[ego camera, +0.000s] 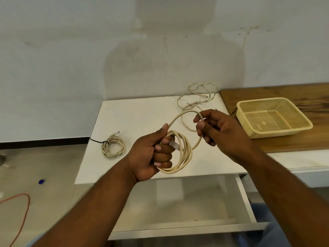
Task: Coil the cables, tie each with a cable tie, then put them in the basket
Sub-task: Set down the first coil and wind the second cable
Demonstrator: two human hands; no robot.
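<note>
Coiling the beige Ethernet cable (187, 154) at frame centre, the left hand (151, 154) is gripping the gathered loops while the right hand (220, 129) is pinching the free run, probably needing to swing another loop leftward before tying; the basket (281, 131) is sitting at right.

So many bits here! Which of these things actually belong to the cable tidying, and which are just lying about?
Part of the job: the half-coiled cable gripped by the left hand and right hand; the tied coil; the loose cable behind; the basket.

Just lying about: the orange cord and small blue object on the floor; the open drawer.
</note>
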